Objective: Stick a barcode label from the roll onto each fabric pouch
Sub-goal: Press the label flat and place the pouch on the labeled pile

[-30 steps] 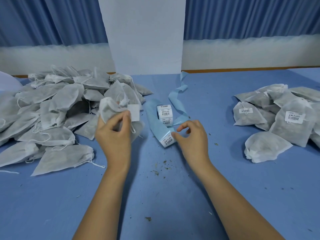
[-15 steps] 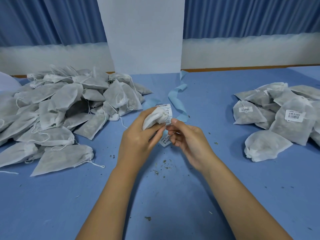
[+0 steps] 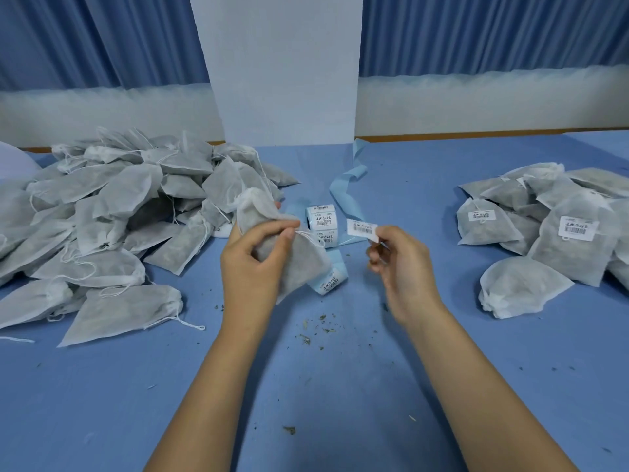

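two slender, bare forearms are in view, the left forearm [image 3: 211,386] and the right forearm [image 3: 476,386], uncovered all the way from the wrists to the bottom edge of the picture. each ends in a bare hand, the left hand [image 3: 252,264] and the right hand [image 3: 405,270]. the left thumb [image 3: 286,237] shows a short, rounded nail. the right hand's fingertips [image 3: 374,255] are blurred, so their nails cannot be made out.

Blue curtains [image 3: 102,39] — white pillar [image 3: 282,63] — blue table [image 3: 340,386]
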Available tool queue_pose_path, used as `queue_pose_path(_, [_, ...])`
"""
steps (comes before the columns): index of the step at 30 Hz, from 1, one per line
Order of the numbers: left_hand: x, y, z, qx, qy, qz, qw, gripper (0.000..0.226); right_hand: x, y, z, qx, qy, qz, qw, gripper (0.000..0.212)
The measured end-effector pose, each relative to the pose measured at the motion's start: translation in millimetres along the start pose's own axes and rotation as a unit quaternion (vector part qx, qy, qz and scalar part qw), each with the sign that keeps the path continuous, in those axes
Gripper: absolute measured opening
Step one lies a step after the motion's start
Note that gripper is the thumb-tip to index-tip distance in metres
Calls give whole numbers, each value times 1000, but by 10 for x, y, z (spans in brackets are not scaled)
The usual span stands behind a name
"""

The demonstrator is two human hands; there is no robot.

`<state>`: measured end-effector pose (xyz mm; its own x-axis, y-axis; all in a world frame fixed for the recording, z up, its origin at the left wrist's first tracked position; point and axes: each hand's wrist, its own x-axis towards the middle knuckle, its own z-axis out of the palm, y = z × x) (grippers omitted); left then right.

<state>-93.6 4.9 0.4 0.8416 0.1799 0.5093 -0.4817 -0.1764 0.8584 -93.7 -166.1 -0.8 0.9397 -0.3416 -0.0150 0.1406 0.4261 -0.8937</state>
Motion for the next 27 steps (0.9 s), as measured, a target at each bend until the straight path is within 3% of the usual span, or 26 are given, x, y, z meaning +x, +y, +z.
queue_pose_path(8, [-24,6,63,7,-33,-66,997,18,-63,-10,1,12,-31,-146,989,23])
queue_pose_path(15, [-42,28,72,-20,-96,-76,992,26,-144,24,67,-61,-124,-184,973,21])
queue_pose_path(20, [-71,75,72,-42,-157,-40,986,54,-172,42,82,-100,-188,-191,958,15])
queue_pose_path(27, [-81,29,63,-62,-210,-29,975,72,-162,115,98,-211,-176,-190,943,17])
